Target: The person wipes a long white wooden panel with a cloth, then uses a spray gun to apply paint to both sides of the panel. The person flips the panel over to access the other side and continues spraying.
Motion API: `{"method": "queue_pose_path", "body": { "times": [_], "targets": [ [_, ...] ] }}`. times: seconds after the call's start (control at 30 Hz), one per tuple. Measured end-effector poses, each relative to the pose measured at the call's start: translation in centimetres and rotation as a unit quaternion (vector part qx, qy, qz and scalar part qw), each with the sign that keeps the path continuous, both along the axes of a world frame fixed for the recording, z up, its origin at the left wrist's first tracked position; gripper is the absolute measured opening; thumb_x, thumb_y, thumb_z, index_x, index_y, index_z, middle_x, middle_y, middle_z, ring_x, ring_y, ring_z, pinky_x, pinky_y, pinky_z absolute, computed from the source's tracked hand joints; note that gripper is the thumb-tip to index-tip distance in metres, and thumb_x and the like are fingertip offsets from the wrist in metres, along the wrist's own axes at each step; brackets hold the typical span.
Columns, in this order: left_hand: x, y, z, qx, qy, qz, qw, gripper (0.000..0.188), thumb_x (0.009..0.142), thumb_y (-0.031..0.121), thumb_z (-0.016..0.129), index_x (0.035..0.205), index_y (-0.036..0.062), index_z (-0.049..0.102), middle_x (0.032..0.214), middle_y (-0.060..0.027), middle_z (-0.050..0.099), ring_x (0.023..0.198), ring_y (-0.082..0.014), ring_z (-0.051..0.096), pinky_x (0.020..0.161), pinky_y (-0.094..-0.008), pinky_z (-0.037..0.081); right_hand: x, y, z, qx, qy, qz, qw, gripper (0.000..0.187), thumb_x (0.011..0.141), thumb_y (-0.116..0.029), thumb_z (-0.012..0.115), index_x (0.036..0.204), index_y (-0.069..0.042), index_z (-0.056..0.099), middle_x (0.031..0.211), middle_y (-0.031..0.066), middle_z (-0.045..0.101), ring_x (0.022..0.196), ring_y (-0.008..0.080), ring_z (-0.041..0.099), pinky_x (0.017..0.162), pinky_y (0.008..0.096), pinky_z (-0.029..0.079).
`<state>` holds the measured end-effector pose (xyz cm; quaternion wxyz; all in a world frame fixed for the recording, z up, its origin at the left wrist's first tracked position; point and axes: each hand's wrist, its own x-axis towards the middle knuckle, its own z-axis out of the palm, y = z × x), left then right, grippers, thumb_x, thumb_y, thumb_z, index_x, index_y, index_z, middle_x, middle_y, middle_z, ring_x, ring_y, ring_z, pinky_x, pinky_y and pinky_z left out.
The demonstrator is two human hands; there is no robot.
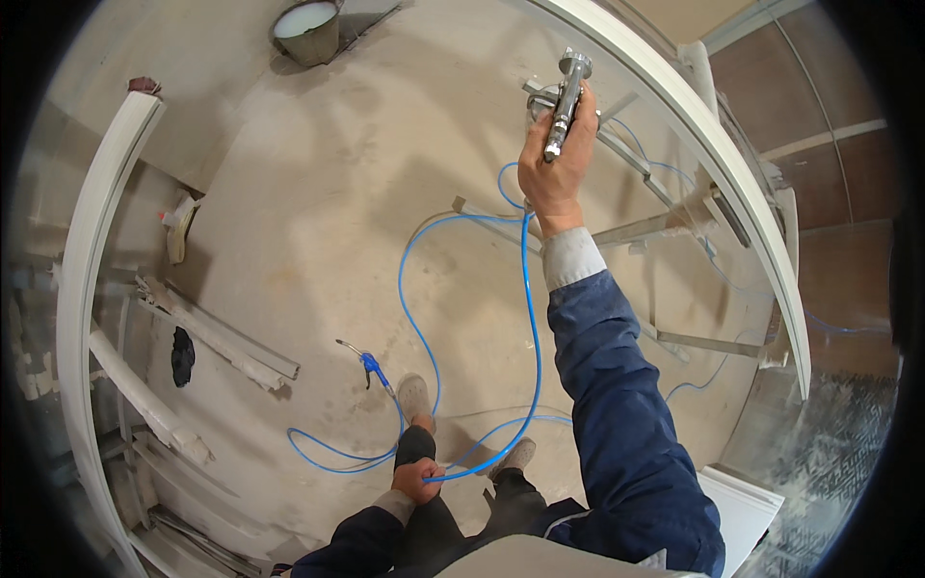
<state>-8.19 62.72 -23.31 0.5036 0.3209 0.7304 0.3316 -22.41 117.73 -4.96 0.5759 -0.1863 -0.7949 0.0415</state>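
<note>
My right hand (pixel 559 178) is stretched far forward, its fingers wrapped round a metal spray gun (pixel 570 101). A blue air hose (pixel 528 289) hangs from below that hand and loops back towards my body. Low in front of me, my left hand (pixel 418 480) is closed round the same hose. To the right of the spray gun runs a long white moulding (pixel 694 106), curved by the lens and resting on a stand. The gun is apart from it. How my right fingers sit on the trigger is hidden.
A blue air blow gun (pixel 370 366) lies on the floor by my feet among hose loops. Another white moulding (pixel 82 250) stands along the left on supports. A bucket of whitish liquid (pixel 313 46) is at the far left. Metal stand legs (pixel 636 229) spread out on the right.
</note>
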Motion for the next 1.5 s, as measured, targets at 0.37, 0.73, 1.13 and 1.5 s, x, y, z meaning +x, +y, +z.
{"method": "queue_pose_path", "body": {
  "times": [0.37, 0.73, 1.13, 1.5],
  "targets": [
    [6.4, 0.5, 2.0, 0.002, 0.040, -0.068, 0.997, 0.025, 0.087, 0.030, 0.076, 0.076, 0.0112, 0.063, 0.059, -0.0087, 0.061, 0.054, -0.0294, 0.064, 0.053, -0.0405, 0.050, 15.6, 0.3, 1.5, -0.029, 0.005, -0.080, 0.996, 0.065, 0.087, 0.007, 0.059, 0.148, 0.006, 0.038, 0.122, 0.0223, 0.057, 0.106, 0.0355, 0.059, 0.095, 0.0441, 0.048],
    [12.2, 2.1, 4.7, -0.010, 0.023, -0.141, 0.990, 0.023, 0.087, 0.029, 0.074, 0.077, 0.0110, 0.065, 0.057, -0.0058, 0.055, 0.049, -0.0236, 0.056, 0.053, -0.0370, 0.048, 31.0, 0.2, 2.6, -0.075, 0.011, -0.133, 0.988, 0.061, 0.091, 0.003, 0.059, 0.148, 0.007, 0.038, 0.127, 0.0239, 0.057, 0.111, 0.0365, 0.060, 0.099, 0.0435, 0.048],
    [19.9, 4.0, 4.8, 0.007, 0.057, -0.201, 0.978, 0.025, 0.088, 0.028, 0.076, 0.077, 0.0091, 0.063, 0.056, -0.0046, 0.055, 0.049, -0.0181, 0.054, 0.052, -0.0340, 0.047, 48.0, 1.6, 2.6, -0.044, 0.024, -0.202, 0.978, 0.062, 0.088, 0.006, 0.059, 0.147, 0.007, 0.040, 0.121, 0.0226, 0.058, 0.104, 0.0363, 0.059, 0.094, 0.0446, 0.048],
    [30.8, 6.5, 5.3, -0.004, 0.095, -0.292, 0.952, 0.027, 0.089, 0.038, 0.073, 0.080, 0.0125, 0.068, 0.063, -0.0092, 0.065, 0.058, -0.0298, 0.067, 0.056, -0.0404, 0.053, 68.1, 2.7, 3.1, -0.057, 0.053, -0.267, 0.961, 0.061, 0.088, 0.005, 0.059, 0.146, 0.006, 0.041, 0.116, 0.0217, 0.060, 0.100, 0.0360, 0.058, 0.090, 0.0441, 0.049]
  ]
}}
